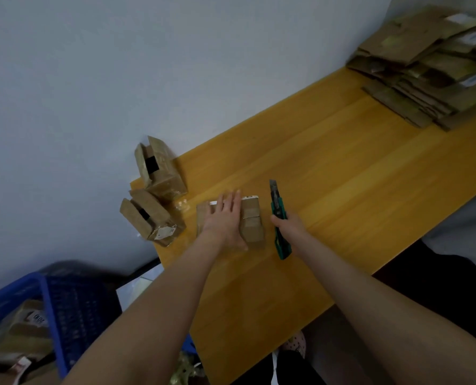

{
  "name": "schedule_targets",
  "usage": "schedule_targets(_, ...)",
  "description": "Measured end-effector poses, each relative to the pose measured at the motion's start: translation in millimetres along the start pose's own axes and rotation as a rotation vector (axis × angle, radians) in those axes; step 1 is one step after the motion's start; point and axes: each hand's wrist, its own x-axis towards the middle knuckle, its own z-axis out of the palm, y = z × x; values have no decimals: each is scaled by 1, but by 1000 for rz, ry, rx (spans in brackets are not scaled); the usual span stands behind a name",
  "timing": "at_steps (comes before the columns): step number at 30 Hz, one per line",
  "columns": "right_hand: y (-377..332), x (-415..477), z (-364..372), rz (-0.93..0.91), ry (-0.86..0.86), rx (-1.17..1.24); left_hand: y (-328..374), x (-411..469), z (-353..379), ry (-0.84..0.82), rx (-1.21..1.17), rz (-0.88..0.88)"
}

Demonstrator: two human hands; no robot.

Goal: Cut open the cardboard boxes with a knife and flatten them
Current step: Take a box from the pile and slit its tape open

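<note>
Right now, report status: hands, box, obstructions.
Left hand flat on box. Right hand grips knife, blade clear of box. Nearest spare box stands apart, left.

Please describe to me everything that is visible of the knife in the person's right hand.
The knife is a utility cutter with a green and black body that looks plastic. Its grey blade is pushed out and points away from the person. The right hand grips its middle, so both ends show. It is just right of the cardboard box, apart from it, over the yellow table.
</note>
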Motion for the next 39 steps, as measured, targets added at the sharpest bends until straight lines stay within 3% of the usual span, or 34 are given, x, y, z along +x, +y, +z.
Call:
schedule_targets(7, 12, -4, -9, 18, -35, -84, 6, 9, 8, 22, -25, 25)
schedule_targets(10, 12, -12, -17, -105, 9, -177, 1, 1, 9, 118, -145, 46)
schedule_targets(13, 9, -25, -26, -272, 86, -416, -4, -8, 8, 216, -227, 33)
schedule_targets(19, -2, -47, -34, -422, 92, -659, -10, -20, -3, 256, -264, 36)
schedule_targets(39, -3, -55, -41, -459, -32, -796, -14, -20, -7, 208, -322, -63)
